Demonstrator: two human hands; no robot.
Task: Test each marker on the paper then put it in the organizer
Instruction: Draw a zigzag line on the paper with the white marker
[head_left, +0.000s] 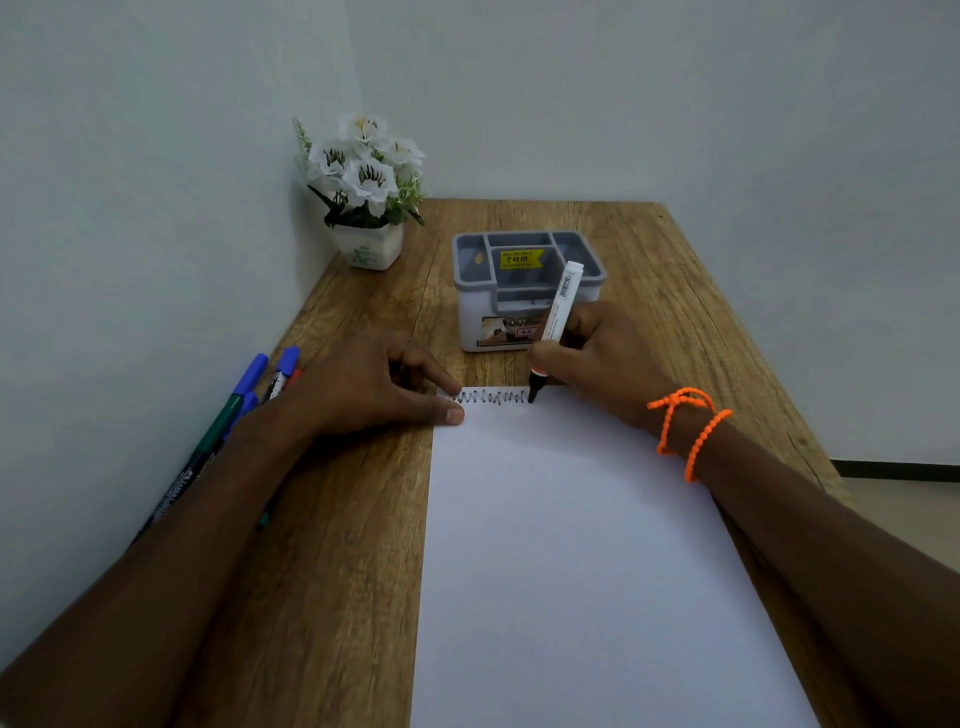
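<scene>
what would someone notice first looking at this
The right hand pressing a white-barrelled black marker to the far edge of the white paper, at the end of a black zigzag scribble. The left hand pins the paper's far left corner. Just behind stands a grey organizer with a yellow price sticker.

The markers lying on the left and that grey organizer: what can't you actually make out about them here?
Head view only:
- Markers on the left: the left forearm covers them, so no sure count.
- Organizer: its front label is partly behind the right hand and the marker it holds.
- Organizer compartments: their floors are hidden by the walls.
</scene>
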